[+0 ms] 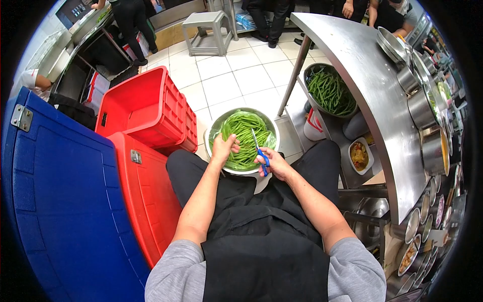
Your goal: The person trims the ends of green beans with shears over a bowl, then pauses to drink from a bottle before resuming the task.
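A round basin [227, 170] sits between my knees, holding a clear plastic bag full of long green beans [246, 123]. My left hand [224, 149] is at the basin's left side, fingers curled closed on some of the green beans; exactly how many is hidden. Blue-handled scissors [259, 151] are gripped in my right hand [274, 164] at the basin's right side. Their blades point away from me, over the beans, and look nearly together.
Red crates [146, 108], a red cooler [146, 196] and a blue cooler [65, 201] stand at left. At right, a steel table [352, 55] carries pots; a basket of green beans [329, 93] sits beneath. A grey stool [206, 32] and several people are ahead.
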A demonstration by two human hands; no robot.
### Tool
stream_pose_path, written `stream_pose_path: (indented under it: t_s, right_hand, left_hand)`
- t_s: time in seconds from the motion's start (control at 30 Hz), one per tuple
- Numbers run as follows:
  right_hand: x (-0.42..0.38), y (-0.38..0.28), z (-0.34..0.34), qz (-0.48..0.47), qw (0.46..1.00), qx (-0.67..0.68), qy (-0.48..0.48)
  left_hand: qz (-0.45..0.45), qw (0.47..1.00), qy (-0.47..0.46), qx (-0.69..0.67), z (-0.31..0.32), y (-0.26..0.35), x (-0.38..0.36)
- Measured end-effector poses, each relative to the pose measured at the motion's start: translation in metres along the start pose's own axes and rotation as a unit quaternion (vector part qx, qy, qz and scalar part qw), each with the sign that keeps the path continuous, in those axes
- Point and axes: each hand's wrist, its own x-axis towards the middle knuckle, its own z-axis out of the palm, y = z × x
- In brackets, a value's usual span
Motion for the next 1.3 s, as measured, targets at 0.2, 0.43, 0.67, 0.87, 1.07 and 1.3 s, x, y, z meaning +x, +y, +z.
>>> stream_pose_path:
  t_s: [0.2, 0.43, 0.67, 0.87, 1.07, 1.3]
  right_hand:
    - [-0.001, 0.003, 0.003, 0.038, 0.999, 0.025, -0.026]
    - [-0.004, 0.0, 0.008, 0.021, 0.997, 0.051, -0.062]
    - [-0.001, 0.0, 0.007, -0.007, 0.998, 0.047, -0.05]
    - [-0.001, 0.0, 0.007, -0.016, 0.998, 0.044, -0.044]
    - [0.002, 0.004, 0.007, -0.012, 0.999, 0.0, -0.033]
    - [0.007, 0.005, 0.004, -0.004, 1.0, -0.001, 0.017]
  left_hand:
    - [0.038, 0.957, 0.01, -0.287, -0.002, -0.008, 0.005]
    - [0.042, 0.943, -0.032, -0.328, 0.01, -0.005, -0.002]
    - [0.033, 0.947, -0.067, -0.311, 0.021, 0.002, -0.011]
    - [0.031, 0.944, -0.077, -0.319, 0.023, -0.001, -0.011]
    - [0.017, 0.94, -0.066, -0.334, 0.022, -0.005, -0.009]
    - [-0.065, 0.918, 0.057, -0.386, 0.012, -0.006, -0.003]
